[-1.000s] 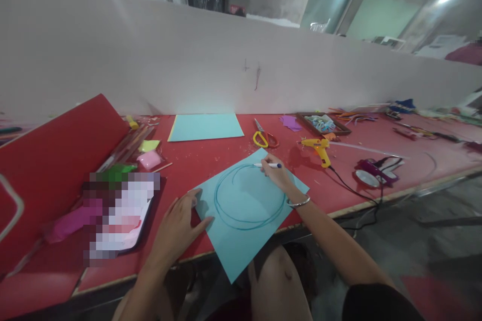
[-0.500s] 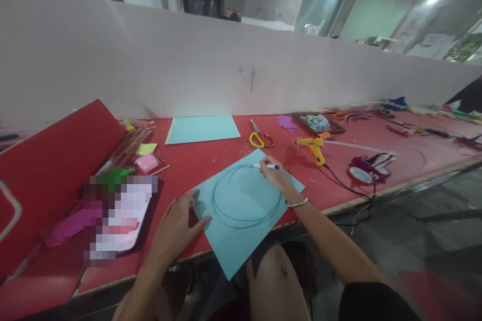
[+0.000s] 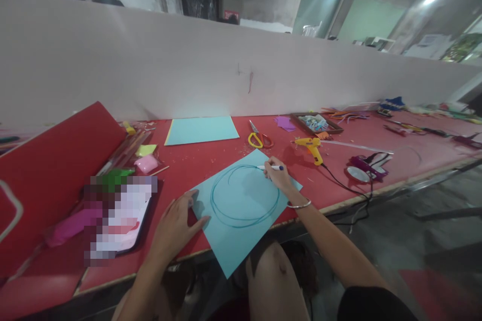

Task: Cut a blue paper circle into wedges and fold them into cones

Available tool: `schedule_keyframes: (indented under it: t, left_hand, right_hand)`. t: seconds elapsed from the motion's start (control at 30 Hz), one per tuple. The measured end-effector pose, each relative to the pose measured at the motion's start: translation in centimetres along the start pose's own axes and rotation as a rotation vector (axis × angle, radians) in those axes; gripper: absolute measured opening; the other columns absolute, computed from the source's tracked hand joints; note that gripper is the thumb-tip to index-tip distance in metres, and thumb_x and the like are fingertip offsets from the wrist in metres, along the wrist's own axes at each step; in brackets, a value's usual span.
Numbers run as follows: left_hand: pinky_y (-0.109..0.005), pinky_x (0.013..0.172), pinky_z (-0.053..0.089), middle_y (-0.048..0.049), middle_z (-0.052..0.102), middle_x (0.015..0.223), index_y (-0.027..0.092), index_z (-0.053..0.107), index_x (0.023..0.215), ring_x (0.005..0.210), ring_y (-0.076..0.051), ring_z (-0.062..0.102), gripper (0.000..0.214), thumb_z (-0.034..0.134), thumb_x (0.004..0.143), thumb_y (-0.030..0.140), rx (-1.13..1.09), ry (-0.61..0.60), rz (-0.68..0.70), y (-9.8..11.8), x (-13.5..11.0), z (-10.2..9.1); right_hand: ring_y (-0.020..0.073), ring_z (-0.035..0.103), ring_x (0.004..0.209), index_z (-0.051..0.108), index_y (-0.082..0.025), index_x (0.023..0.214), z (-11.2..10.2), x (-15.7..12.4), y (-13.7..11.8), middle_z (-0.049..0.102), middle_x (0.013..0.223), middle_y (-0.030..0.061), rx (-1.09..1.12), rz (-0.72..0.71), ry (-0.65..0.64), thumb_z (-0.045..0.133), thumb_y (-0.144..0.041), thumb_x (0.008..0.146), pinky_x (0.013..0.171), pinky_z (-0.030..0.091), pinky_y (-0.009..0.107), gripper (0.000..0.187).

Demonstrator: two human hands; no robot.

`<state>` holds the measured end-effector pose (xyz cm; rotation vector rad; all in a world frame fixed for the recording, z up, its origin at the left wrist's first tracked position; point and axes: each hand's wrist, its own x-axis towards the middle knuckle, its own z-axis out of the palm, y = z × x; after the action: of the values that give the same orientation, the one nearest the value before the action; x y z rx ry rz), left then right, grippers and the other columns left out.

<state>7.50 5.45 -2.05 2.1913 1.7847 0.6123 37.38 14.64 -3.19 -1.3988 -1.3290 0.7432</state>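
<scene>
A light blue sheet of paper (image 3: 241, 220) lies on the red table (image 3: 211, 160), its near corner hanging over the front edge. A rough circle (image 3: 244, 195) is drawn on it in dark teal lines. My right hand (image 3: 277, 175) is closed round a white pen (image 3: 270, 167), whose tip touches the paper at the top of the circle. A thin bangle sits on that wrist. My left hand (image 3: 176, 225) lies flat with fingers spread on the table, its thumb pressing the sheet's left edge.
Behind lie a second blue sheet (image 3: 201, 129), yellow-and-red scissors (image 3: 258, 138), a yellow glue gun (image 3: 311, 146) with a black cord and a tray of scraps (image 3: 316, 123). A red board (image 3: 52, 170), sticks and coloured scraps lie left. A white partition (image 3: 188, 65) backs the table.
The pen tip has shifted slightly to the right along the top of the circle. My left hand has stayed on the sheet's edge. The camera tilted a little.
</scene>
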Motion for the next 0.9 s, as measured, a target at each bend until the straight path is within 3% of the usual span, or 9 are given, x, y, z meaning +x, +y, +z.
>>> schedule_keyframes:
  t: [0.53,0.9]
  left_hand:
    - [-0.043,0.091,0.042,-0.0134,0.059,0.113,0.013,0.043,0.124,0.105,-0.027,0.056,0.067,0.054,0.073,0.054,-0.022,-0.017,-0.026,-0.4,0.1,0.3]
    - [-0.043,0.089,0.045,-0.0112,0.061,0.110,0.016,0.046,0.122,0.103,-0.027,0.058,0.066,0.054,0.071,0.057,-0.010,0.015,-0.005,-0.3,0.1,0.1]
  right_hand:
    - [0.0089,0.046,0.037,0.044,-0.021,0.060,-1.7,-0.8,1.1,0.051,0.045,-0.0056,0.073,0.060,0.101,0.050,-0.032,0.069,0.039,0.038,0.019,0.016]
    - [0.0094,0.047,0.038,0.042,-0.021,0.057,-2.4,-1.4,0.5,0.048,0.041,-0.0070,0.095,0.074,0.142,0.050,-0.031,0.068,0.040,0.037,0.020,0.017]
